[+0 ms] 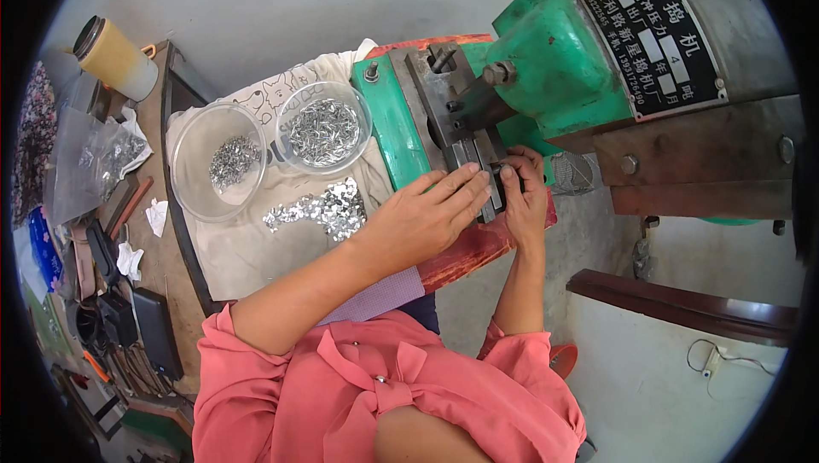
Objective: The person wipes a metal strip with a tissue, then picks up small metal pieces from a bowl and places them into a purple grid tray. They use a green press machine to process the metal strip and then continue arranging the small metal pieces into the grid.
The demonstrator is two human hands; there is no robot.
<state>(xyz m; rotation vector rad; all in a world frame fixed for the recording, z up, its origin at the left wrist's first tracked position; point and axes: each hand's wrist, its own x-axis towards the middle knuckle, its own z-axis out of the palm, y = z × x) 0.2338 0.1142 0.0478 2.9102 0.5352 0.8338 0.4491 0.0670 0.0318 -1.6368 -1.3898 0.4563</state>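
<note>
My left hand (431, 214) lies with its fingers stretched out over the near end of a steel die (465, 154) on the green machine base. On the die's right side, my right hand (526, 194) is closed with thumb and fingers at a small dark part (498, 174), mostly hidden by the fingers. A dark press ram (479, 109) comes down over the die from the green press head (554, 62). Left of my left hand, a pile of small shiny metal pieces (341, 211) lies on a beige cloth (247, 250). Whether a piece sits under my fingertips is hidden.
Two clear plastic tubs stand on the cloth: one tub (365, 140) holds slim metal parts, the other tub (177, 181) small bits. A yellow jar (124, 66), a black case (158, 332) and tools crowd the left table. A worn red board (465, 256) edges the machine base.
</note>
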